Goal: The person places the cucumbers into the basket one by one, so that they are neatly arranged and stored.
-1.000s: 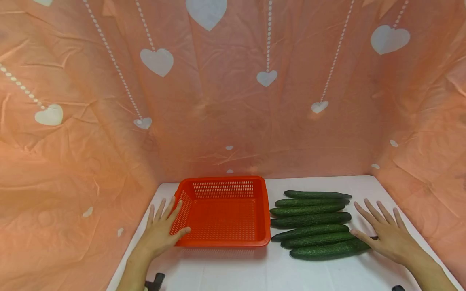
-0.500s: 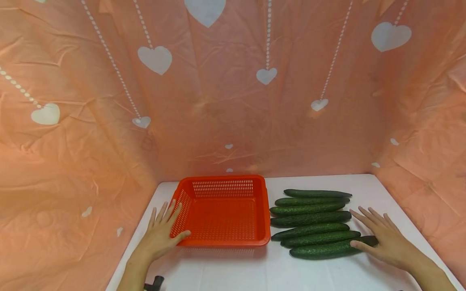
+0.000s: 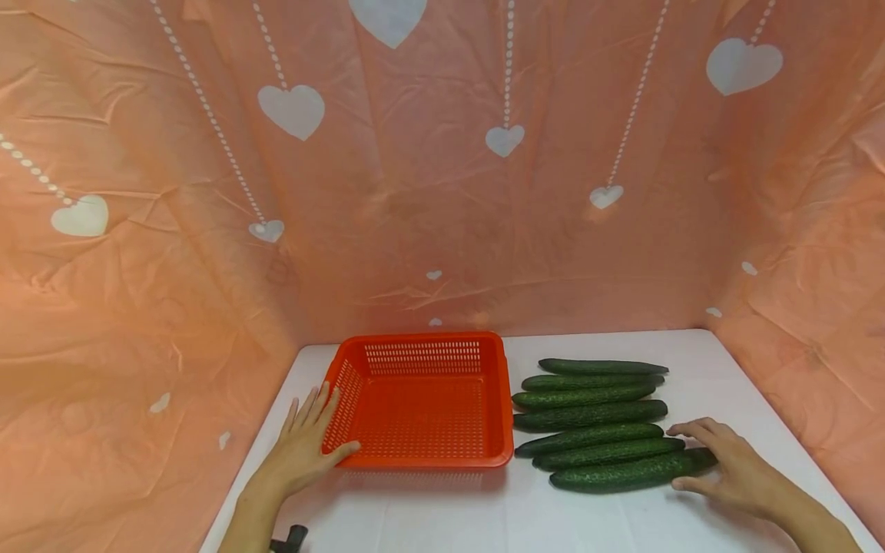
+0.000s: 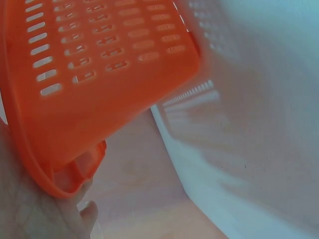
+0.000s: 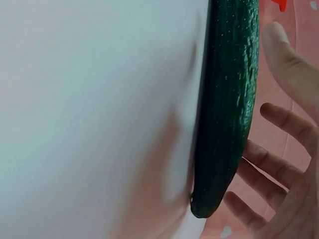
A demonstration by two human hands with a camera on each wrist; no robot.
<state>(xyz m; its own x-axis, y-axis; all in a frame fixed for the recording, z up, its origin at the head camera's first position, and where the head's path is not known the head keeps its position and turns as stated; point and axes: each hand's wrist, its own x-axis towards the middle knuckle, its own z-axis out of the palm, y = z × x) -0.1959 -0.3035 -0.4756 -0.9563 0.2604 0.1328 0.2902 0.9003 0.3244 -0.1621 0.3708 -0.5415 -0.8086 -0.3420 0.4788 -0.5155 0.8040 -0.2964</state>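
An orange-red plastic basket (image 3: 422,415) with slotted walls stands left of centre in the head view. My left hand (image 3: 300,453) rests at its left rim, fingers spread and fairly straight, thumb along the near corner. The left wrist view has the basket wall (image 4: 109,94) close up, with the palm (image 4: 35,209) beside the rim. Several dark green cucumbers (image 3: 588,415) lie in a row right of the basket. My right hand (image 3: 736,468) is at the right end of the nearest cucumber (image 3: 622,471), fingers slightly bent and parted from the thumb, gripping nothing.
A white cloth (image 3: 442,518) covers the table. Pink-orange sheets with white hearts hang behind it and on both sides (image 3: 442,230). A small black object (image 3: 290,538) shows by my left wrist at the lower edge.
My right hand has come left and down to the nearest cucumber's end, its fingers bending from a wide spread. The left hand stays at the basket's rim.
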